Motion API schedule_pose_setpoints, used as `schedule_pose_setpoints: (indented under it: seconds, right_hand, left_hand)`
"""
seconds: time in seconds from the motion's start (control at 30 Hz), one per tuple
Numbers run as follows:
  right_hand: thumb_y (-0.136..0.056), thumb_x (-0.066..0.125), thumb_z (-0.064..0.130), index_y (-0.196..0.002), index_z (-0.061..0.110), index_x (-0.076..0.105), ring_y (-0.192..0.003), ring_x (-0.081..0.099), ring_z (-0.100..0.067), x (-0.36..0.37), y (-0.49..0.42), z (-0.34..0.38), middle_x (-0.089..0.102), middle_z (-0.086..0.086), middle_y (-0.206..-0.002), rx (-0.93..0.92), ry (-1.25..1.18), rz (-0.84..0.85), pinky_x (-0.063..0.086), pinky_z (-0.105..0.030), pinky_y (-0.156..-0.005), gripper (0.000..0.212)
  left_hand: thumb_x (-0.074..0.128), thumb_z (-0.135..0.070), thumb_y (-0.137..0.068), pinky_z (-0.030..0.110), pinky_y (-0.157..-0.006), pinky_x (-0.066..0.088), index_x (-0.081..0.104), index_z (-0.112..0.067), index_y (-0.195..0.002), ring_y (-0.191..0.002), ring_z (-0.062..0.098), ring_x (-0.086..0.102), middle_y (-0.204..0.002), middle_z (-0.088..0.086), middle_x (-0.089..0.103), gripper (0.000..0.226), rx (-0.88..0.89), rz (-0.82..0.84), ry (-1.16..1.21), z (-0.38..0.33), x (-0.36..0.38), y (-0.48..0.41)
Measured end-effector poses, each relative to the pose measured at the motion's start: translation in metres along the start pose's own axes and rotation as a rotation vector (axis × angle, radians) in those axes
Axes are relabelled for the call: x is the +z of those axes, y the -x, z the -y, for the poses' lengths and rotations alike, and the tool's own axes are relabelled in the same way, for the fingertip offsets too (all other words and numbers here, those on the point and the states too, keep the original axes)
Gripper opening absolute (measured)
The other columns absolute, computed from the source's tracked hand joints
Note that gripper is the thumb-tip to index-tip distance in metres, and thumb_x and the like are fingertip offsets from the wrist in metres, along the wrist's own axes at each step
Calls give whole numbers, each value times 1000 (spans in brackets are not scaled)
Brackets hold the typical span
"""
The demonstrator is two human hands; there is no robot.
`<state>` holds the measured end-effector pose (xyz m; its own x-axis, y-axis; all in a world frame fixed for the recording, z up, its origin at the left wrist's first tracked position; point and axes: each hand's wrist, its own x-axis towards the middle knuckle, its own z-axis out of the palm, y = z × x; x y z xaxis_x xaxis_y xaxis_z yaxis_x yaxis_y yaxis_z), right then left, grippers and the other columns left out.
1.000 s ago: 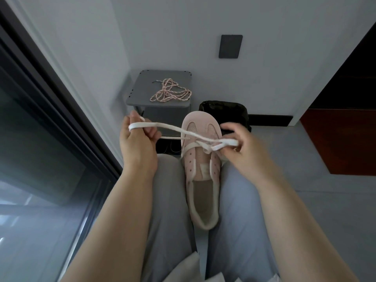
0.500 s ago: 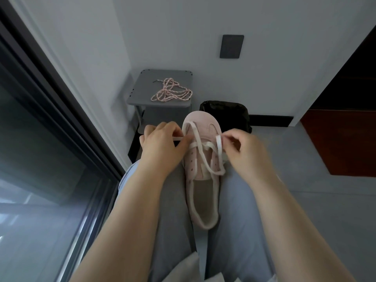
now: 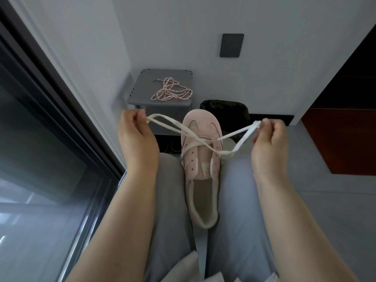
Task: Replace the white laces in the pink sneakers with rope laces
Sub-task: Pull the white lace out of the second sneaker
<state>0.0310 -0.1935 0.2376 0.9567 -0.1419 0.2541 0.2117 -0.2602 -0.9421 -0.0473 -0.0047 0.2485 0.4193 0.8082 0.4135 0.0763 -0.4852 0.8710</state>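
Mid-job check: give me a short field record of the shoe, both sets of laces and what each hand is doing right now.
shoe: pink low-top sneaker wedged between grey-trousered thighs, toe pointing away
old lace: flat white lace threaded only near the toe; eyelets nearer the opening are empty
left hand: pinches a doubled stretch of the lace, drawn out to the left
right hand: pinches a doubled stretch, drawn out to the right
new laces: pink-and-white speckled rope laces lying loose on grey square stool, beyond the shoe
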Motion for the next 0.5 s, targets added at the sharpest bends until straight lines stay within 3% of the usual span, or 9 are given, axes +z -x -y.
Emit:
schedule_pose_setpoints:
  seconds: [0.07, 0.13, 0.2, 0.3, 0.4, 0.5]
  right_hand:
    - [-101, 35, 18, -89, 14, 49, -66, 54, 7, 0, 1, 2, 58, 8, -81, -11, -114, 45, 41, -7, -65, 19]
    - [-100, 39, 17, -85, 18, 48, -72, 59, 5, 0, 3, 5, 63, 6, -85, -47, -142, 188, 47, -15, -71, 17]
    - [-94, 51, 17, -85, 21, 44, -71, 60, 1, 2, 6, 5, 63, 2, -83, -86, -56, 318, 48, -19, -70, 12]
    - [-89, 57, 26, -106, 19, 43, -81, 63, -9, 6, 11, 3, 64, 3, -92, -184, 180, 413, 45, -27, -70, 23]
    - [-89, 54, 41, -127, 22, 43, -94, 61, -20, 9, 11, 3, 65, 0, -106, -187, 337, 434, 42, -28, -73, 43]
    - [-86, 64, 31, -116, 20, 62, -97, 62, -17, 10, 8, 1, 68, 2, -106, -203, 369, 431, 41, -21, -73, 32]
  left_hand:
    - [38, -17, -99, 5, -67, 36, 56, -7, -99, -74, 7, 47, -90, -2, 57, 20, -40, -24, 74, -3, -1, 1]
    - [36, -19, -100, 10, -70, 44, 50, -15, -90, -73, 6, 56, -86, -1, 62, 18, -116, 24, 233, -3, 0, 2]
    - [35, -20, -101, 18, -62, 50, 42, -19, -81, -58, 5, 58, -70, 4, 56, 21, -223, 157, 385, -6, 1, 2]
    - [38, -17, -99, 35, -67, 57, 42, -16, -80, -47, 1, 50, -60, -5, 44, 20, -253, 371, 482, -7, 4, 3]
    - [42, -17, -98, 37, -62, 56, 43, -20, -81, -47, 1, 44, -60, -8, 41, 17, -170, 506, 381, -9, 5, 4]
    - [55, -26, -91, 18, -51, 45, 44, -23, -92, -58, 12, 57, -68, 6, 51, 12, -105, 654, 163, -11, 4, 5]
